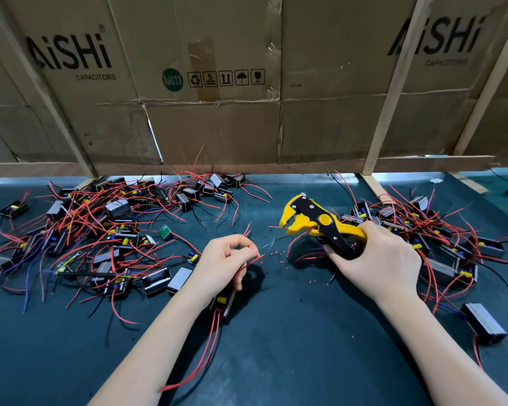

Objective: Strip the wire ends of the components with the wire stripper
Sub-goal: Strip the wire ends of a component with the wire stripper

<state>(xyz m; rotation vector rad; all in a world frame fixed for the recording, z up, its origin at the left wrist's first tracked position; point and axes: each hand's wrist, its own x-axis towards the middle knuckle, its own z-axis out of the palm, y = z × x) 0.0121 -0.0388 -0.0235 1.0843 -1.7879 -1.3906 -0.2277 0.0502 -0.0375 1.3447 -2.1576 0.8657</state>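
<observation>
In the head view, flattened brown cardboard sheets (217, 83) are seen standing behind the table, printed in black with "AiSHi CAPACITORS" at eleven o'clock and again at one o'clock; a green round "RoHS 2.0" mark and a row of square handling symbols, one bearing a "5", are printed between them, beside a strip of brown tape. Pale wooden battens (393, 92) are laid across the cardboard. The table (291, 332) is covered in a dark teal, matte mat. A yellow and black plastic wire stripper (314, 219) is gripped by its handles in the right hand (379, 259), fingers curled round them, its toothed head pointing toward ten o'clock. A thin red wire end (254, 260) is pinched between the fingertips of the left hand (223, 265), and a small black boxy component (224, 303) with a yellow part is partly hidden under that wrist, red leads trailing toward six o'clock. Tiny red insulation scraps (276, 254) are scattered on the mat between the hands. Tangled heaps of like components are piled at nine o'clock (106, 224) and at three o'clock (437, 241), with glossy red, black and blue leads.
</observation>
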